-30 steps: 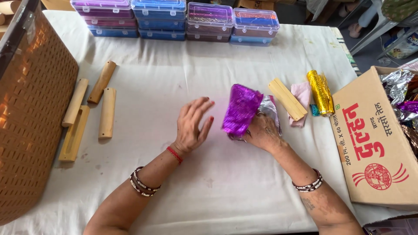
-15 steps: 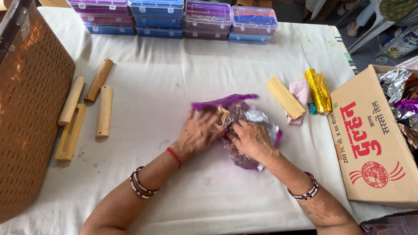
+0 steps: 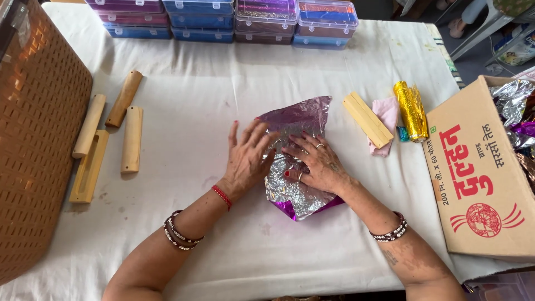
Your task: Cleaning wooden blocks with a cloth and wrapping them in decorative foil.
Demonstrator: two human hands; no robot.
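Both hands lie flat on a crinkled foil sheet (image 3: 298,161), silver side up with purple showing at its upper corner and along its lower edge, spread on the white tablecloth (image 3: 195,111) near the middle of the table. The likeliest trouble, as I judge it, is a tear or a fresh crease: the foil looks thin and already wrinkled, and palms dragging outward against the cloth could snag a fold and rip it, or bunch the cloth beneath and press new ridges in. A ring on the right hand (it shows on one finger) could also catch the surface. The left hand (image 3: 248,159) rests on the sheet's left edge, fingers spread wide and pointing away from the person, palm down, gripping nothing; the wrist carries a red thread and dark bangles sit lower on the forearm. The right hand (image 3: 315,164) lies on the sheet's centre, fingers fanned toward the left hand and nearly meeting it, also open and holding nothing, the forearm coming in from the lower right. Just beside the sheet to the right lie a pale wooden block (image 3: 368,120), a pink cloth (image 3: 387,114) and a gold foil roll (image 3: 411,110); a cardboard box (image 3: 479,178) stands further right. Wooden pieces (image 3: 125,131) sit well apart on the left, by a brown perforated basket (image 3: 33,145).
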